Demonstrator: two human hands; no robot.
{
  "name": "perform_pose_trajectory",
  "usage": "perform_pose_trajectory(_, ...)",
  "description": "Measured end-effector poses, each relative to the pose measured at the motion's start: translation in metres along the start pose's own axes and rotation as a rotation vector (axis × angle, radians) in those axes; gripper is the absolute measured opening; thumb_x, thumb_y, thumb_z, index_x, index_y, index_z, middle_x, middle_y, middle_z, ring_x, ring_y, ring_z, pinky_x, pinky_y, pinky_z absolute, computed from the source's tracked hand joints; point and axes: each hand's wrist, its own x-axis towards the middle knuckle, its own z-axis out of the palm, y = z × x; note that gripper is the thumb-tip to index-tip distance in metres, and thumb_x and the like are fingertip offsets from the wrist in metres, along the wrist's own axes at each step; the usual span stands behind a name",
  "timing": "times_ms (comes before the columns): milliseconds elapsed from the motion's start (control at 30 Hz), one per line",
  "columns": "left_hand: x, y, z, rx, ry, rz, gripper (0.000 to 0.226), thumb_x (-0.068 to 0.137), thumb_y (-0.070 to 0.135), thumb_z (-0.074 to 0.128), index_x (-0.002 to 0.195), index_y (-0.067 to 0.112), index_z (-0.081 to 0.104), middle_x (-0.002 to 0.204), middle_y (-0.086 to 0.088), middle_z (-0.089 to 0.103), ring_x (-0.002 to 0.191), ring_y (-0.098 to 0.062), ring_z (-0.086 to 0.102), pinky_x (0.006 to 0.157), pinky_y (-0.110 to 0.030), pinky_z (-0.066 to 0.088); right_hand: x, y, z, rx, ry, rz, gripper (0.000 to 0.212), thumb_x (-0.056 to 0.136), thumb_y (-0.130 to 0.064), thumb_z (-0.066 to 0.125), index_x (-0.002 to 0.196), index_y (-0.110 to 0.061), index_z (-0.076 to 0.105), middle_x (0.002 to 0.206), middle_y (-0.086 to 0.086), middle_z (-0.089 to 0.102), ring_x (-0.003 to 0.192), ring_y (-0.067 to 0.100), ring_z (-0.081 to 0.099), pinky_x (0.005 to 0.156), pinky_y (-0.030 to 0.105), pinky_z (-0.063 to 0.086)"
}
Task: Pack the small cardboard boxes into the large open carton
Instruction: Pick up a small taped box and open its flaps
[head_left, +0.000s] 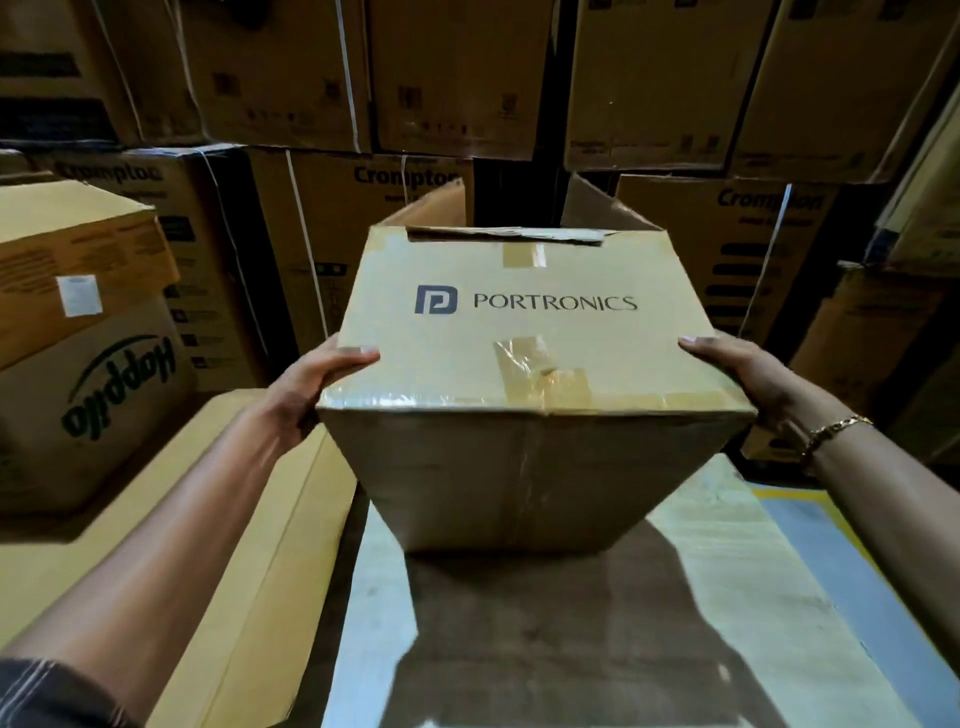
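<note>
left hand (306, 387) grip: clasps Portronics box (524, 332) | right hand (748, 374) grip: same box, fingers apparently hidden

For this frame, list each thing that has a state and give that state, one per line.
Portronics box: taped along the near edge, flaps up at the far end, gripped on both sides.
Left hand: gripping the box's left side, thumb on top.
Right hand: gripping the box's right side, thumb on top.
Happilo carton: closed, its print upside down.
Crompton cartons: closed, strapped, stacked.

Gold chain bracelet (835, 429), dark sleeve (47, 693)
</note>
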Motion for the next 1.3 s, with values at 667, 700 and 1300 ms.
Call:
perform_pose_trajectory(667,-0.125,-0.265,0.018,-0.379,0.297,-0.652,0.054,0.097,0.058,0.043,0.121,0.017,0.068,0.097,-0.011,0.078,0.102,-0.035,0.066,0.092,-0.046,0.044,-0.122,0.283,0.033,0.010,0.138,0.602,0.040,0.083,0.025,0.037,0.105,0.009,0.065,0.094,0.023,0.064,0.083,0.032,0.055,0.082,0.044,0.053)
perform_pose_trajectory(700,-0.125,-0.259,0.017,-0.331,0.222,-0.619,0.060,0.094,0.066,0.046,0.125,0.020,0.069,0.111,-0.011,0.077,0.111,-0.037,0.066,0.102,-0.052,0.043,-0.122,0.279,0.030,0.044,0.161,0.605,0.046,0.080,0.027,0.033,0.103,0.006,0.067,0.093,0.023,0.062,0.083,0.032,0.054,0.083,0.045,0.054)
perform_pose_trajectory(1300,-0.076,-0.193,0.054,-0.107,0.065,-0.358,0.042,0.090,0.008,0.069,0.131,0.000,0.062,0.108,-0.003,0.073,0.072,0.007,0.071,0.055,-0.003,0.047,-0.073,0.215,0.040,0.154,-0.011,0.367,0.077,0.078,-0.039,0.088,0.143,-0.017,0.053,0.127,0.005,0.073,0.115,0.028,0.070,0.110,0.048,0.048)
